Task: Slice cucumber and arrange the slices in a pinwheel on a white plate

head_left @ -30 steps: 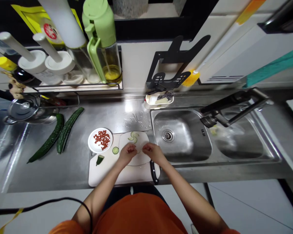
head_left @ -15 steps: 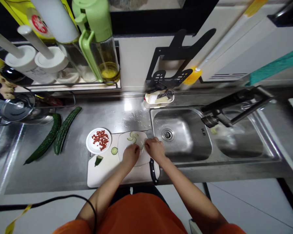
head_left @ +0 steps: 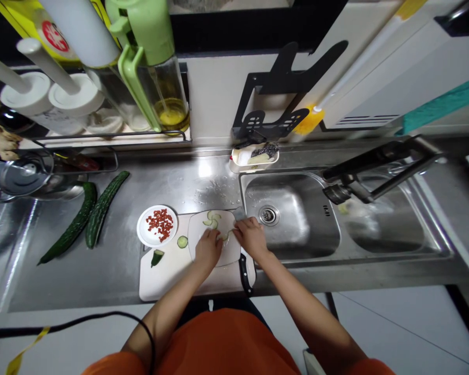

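My left hand (head_left: 208, 247) and my right hand (head_left: 251, 236) meet over a white plate (head_left: 232, 252) that rests on a white cutting board (head_left: 168, 278). Both hands have their fingers pinched on thin cucumber slices (head_left: 225, 235) between them on the plate. More cucumber slices (head_left: 212, 219) lie fanned at the plate's far edge. A round cucumber slice (head_left: 182, 241) and a cucumber end piece (head_left: 157, 256) lie on the board to the left. A black knife handle (head_left: 244, 273) sticks out from under the plate.
A small white dish of red pieces (head_left: 157, 225) sits left of the plate. Two whole cucumbers (head_left: 89, 214) lie on the steel counter. A double sink (head_left: 297, 219) with a dark faucet (head_left: 379, 169) is at right. A pot lid (head_left: 25, 177), oil bottle (head_left: 160, 73) and soap dish (head_left: 254, 156) stand behind.
Both hands have shifted a little further onto the plate toward the fanned slices, and cucumber pieces now show between the fingertips.
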Action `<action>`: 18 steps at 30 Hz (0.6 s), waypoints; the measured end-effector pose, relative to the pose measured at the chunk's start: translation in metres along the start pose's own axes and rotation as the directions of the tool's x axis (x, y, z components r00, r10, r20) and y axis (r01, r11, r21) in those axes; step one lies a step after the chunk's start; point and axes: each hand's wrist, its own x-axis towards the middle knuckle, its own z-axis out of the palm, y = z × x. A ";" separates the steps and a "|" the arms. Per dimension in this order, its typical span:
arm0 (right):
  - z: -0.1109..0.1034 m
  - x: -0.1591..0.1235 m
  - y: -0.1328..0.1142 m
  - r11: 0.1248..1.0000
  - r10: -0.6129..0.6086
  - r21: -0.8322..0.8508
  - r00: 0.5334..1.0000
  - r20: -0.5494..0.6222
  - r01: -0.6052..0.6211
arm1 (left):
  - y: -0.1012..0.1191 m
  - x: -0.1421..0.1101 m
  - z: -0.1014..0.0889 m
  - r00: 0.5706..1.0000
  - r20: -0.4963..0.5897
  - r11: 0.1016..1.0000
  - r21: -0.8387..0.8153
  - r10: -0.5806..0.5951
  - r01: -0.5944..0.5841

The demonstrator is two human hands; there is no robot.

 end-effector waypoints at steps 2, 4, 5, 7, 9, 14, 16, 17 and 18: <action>-0.001 -0.002 0.004 0.999 0.025 0.025 0.999 -0.045 -0.024 | -0.004 -0.002 0.001 0.997 -0.037 0.998 -0.004 0.062 -0.063; -0.002 -0.008 0.005 0.998 0.056 0.046 0.994 -0.092 -0.052 | -0.007 -0.005 0.002 0.983 -0.074 0.986 -0.005 0.169 -0.170; -0.003 -0.012 0.004 0.997 0.067 0.051 0.991 -0.113 -0.061 | -0.008 -0.007 0.002 0.969 -0.086 0.973 0.000 0.231 -0.232; -0.001 -0.023 -0.002 0.998 0.058 0.044 0.988 -0.140 -0.053 | -0.009 -0.010 0.001 0.935 -0.095 0.940 0.021 0.341 -0.340; 0.004 -0.037 -0.011 1.000 0.015 0.006 0.990 -0.139 -0.015 | -0.008 -0.013 0.001 0.908 -0.083 0.911 0.053 0.411 -0.408; 0.024 -0.060 -0.030 0.990 0.008 -0.139 0.996 -0.087 -0.020 | -0.005 -0.017 0.003 0.893 -0.022 0.885 0.145 0.450 -0.442; 0.029 -0.062 -0.032 0.984 0.022 -0.177 0.998 -0.065 -0.033 | -0.004 -0.018 0.004 0.898 -0.003 0.883 0.179 0.441 -0.433; 0.030 -0.063 -0.031 0.981 0.023 -0.190 0.998 -0.058 -0.034 | -0.003 -0.018 0.005 0.899 0.005 0.882 0.194 0.437 -0.430; 0.030 -0.063 -0.031 0.979 0.023 -0.199 0.998 -0.054 -0.033 | -0.003 -0.019 0.006 0.900 0.012 0.880 0.207 0.435 -0.428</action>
